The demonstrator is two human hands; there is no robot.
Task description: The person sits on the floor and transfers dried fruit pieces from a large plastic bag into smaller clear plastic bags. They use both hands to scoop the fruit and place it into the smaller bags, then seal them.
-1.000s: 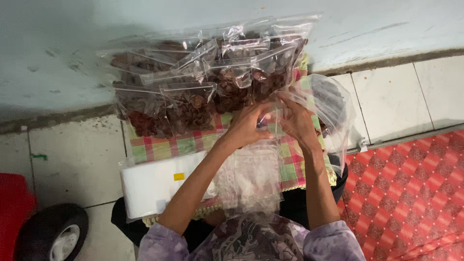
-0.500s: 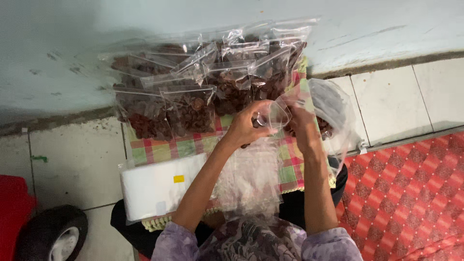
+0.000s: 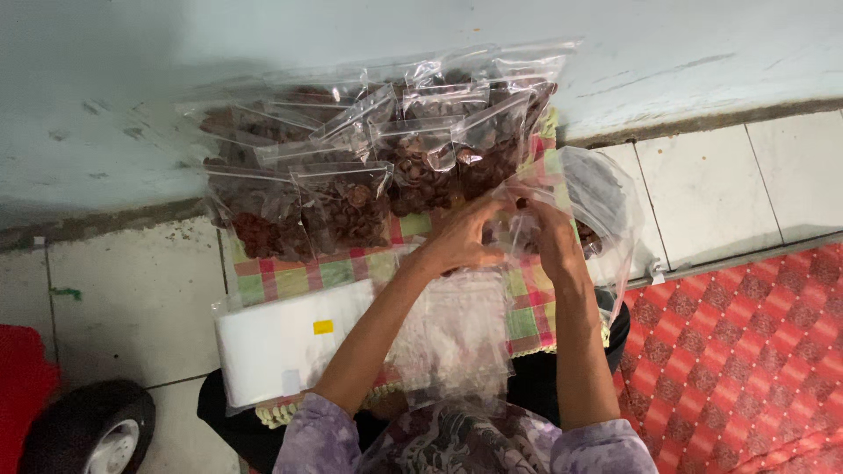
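Note:
My left hand [image 3: 457,241] and my right hand [image 3: 549,230] meet over a checked cloth [image 3: 290,276], both pinching a small clear plastic bag [image 3: 514,230] with dark brown pieces in it. Just beyond the hands, several filled clear bags of brown pieces [image 3: 351,167] lean against the pale wall. A big open clear bag [image 3: 606,206] holding more brown pieces lies to the right of my right hand. Under my forearms lies a loose heap of empty clear bags [image 3: 452,338].
A white stack of flat bags with a yellow sticker [image 3: 285,342] lies at the left of the cloth. A red patterned mat [image 3: 746,351] covers the floor at right. A black wheel [image 3: 88,430] and a red object [image 3: 22,386] sit at bottom left. Grey floor tiles [image 3: 132,298] surround the cloth.
Both hands have shifted slightly right and nearer, away from the stacked bags, still working the small bag between the fingers.

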